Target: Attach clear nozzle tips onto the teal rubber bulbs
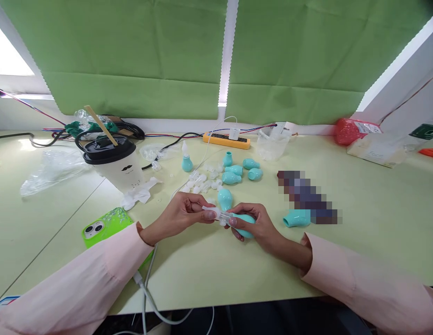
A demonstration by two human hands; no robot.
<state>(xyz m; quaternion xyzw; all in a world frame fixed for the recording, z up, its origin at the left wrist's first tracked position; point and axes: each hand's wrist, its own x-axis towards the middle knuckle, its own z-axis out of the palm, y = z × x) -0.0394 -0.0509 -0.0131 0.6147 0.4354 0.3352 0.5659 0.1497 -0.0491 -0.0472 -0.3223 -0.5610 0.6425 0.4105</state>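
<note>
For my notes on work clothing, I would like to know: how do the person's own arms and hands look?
The left sleeve and right sleeve are pale pink, loose and without visible pattern, both ending short of the wrist. The left hand and right hand are bare, without gloves; no watch or bracelet shows.

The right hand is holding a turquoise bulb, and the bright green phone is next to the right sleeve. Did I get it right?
Not quite: the bright green phone is by the left sleeve, which partly hides it in the head view. The right hand does hold a turquoise bulb.
</note>
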